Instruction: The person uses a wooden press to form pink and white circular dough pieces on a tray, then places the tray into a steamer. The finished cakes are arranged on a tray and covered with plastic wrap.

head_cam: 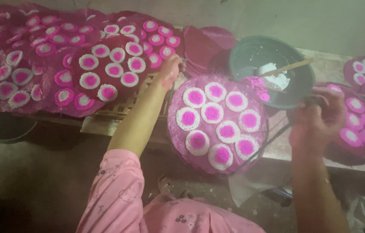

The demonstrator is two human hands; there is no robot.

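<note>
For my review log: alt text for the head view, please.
A person's left hand grips the far edge of a round pink tray of white-and-pink discs; the right hand is raised beside a dark bowl of white paste.

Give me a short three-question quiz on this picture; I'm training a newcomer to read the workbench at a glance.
1. True or false: the left hand rests at the far edge of the round pink tray that carries white discs with pink centres.
2. What lies inside the dark green basin? A) white paste and a wooden stick B) water only C) folded cloth
3. Which side of the basin is the right hand on, seen from the camera?

Key: 1 true; 2 A; 3 the right side, near its rim.
</note>
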